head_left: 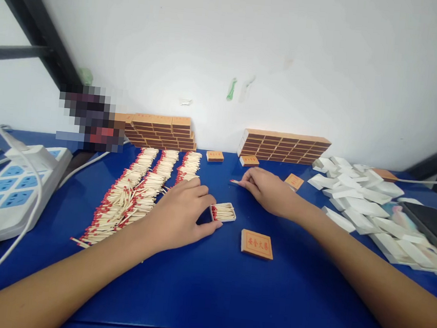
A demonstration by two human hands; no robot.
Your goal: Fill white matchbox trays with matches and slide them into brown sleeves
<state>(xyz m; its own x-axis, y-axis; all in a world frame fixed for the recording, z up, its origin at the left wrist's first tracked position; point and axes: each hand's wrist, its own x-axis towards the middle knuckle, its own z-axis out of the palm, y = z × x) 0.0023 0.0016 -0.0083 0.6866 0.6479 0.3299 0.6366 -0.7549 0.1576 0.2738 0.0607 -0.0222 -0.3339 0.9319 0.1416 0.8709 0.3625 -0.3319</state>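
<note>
My left hand (183, 209) lies on the blue table (198, 291) with thumb and fingers closed on the left end of a small white matchbox tray (224, 212) filled with red-tipped matches. My right hand (268, 189) rests further back, its fingers pinched on a single match (235, 181) whose red tip points left. An orange matchbox sleeve (257, 244) lies flat just in front of the tray. Long rows of loose matches (138, 192) spread out to the left of my left hand.
Two stacks of orange matchboxes (162, 132) (284, 146) stand against the white wall, with loose boxes (215, 156) before them. A heap of empty white trays (358, 198) covers the right side, beside a dark phone (431, 223). A white power strip (11, 185) sits at left.
</note>
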